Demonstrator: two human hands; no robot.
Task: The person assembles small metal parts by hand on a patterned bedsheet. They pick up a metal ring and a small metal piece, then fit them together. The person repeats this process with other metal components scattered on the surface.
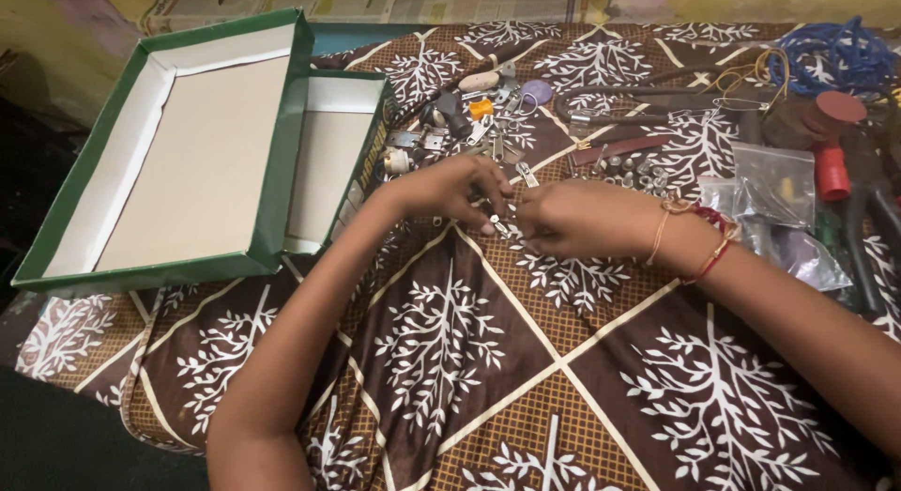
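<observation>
Holding a small metal piece between the fingertips of both hands, we work just above the brown cloth with white tree patterns. Our left hand pinches narrow on it from the left side, and our right hand closes on it from the right, so the fingers of both hands meet around it. What kind of piece it is, we cannot tell; it is too small.

We judge that it can easily slip out, because the grip is only by the fingertips. If it falls, it may get lost on the busy pattern or roll into the pile of small metal hardware just behind our hands. The plastic bags lie near our right wrist, so a wide elbow move could push them. The open green box stands well apart on the left, beyond our left forearm.
</observation>
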